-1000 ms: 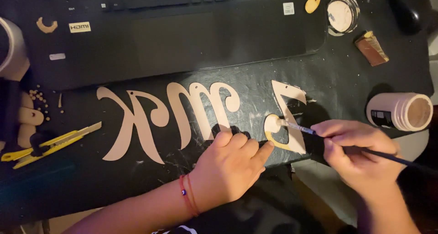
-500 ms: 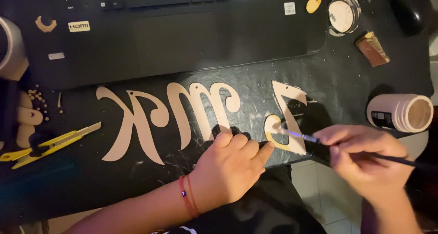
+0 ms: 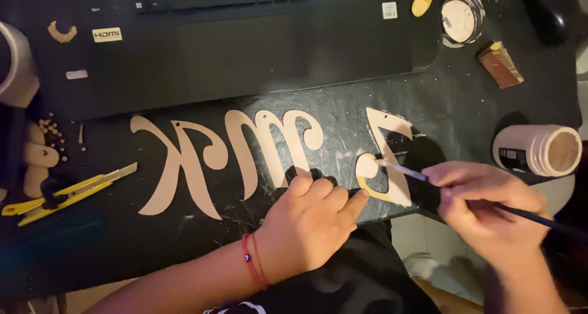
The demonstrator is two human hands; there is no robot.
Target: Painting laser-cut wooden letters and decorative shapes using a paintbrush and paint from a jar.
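Head view: left hand (image 3: 312,219) fingertips pin wooden letter (image 3: 386,161); right hand (image 3: 484,207), at 3 o'clock, pinches paintbrush (image 3: 407,170); light, even strokes suit best

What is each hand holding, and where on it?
Right hand grips a paintbrush mid-handle. Left hand holds nothing; its fingertip pins the wooden letter at its lower edge.

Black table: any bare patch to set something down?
Bare black table between the wooden letter being painted and the tipped jar; another below the yellow knife. Crowded around the left hand, right hand and laptop.
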